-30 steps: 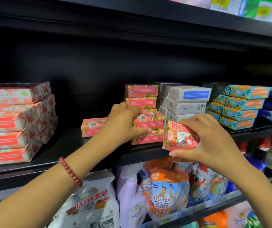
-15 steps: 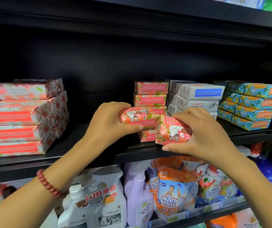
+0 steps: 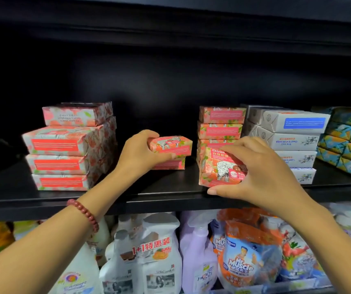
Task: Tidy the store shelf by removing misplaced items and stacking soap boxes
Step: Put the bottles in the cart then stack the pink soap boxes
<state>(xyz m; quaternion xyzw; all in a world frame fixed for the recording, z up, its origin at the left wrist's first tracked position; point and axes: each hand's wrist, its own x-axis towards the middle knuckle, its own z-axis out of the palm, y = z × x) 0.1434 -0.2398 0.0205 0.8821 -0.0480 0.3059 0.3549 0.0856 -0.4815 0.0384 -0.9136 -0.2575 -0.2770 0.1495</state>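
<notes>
My left hand (image 3: 137,152) grips a pink floral soap box (image 3: 173,145) lying flat on top of another pink box (image 3: 169,165) in the middle of the black shelf (image 3: 164,187). In my right hand (image 3: 261,172) a second pink soap box (image 3: 218,168) stands tilted on its edge at the shelf front, its printed face towards me. Behind that box rises a stack of small pink boxes (image 3: 221,124). A pile of larger pink packs (image 3: 68,149) sits at the left.
White soap boxes (image 3: 287,132) are stacked right of the pink stack, and blue-orange boxes (image 3: 348,141) lie further right. The lower shelf holds spray bottles (image 3: 153,251) and an orange refill pouch (image 3: 246,257). A dark shelf board (image 3: 170,28) runs overhead.
My left hand carried its pink box to the left, away from the small pink stack, and set it on the lone box. My right hand kept hold of its tilted box.
</notes>
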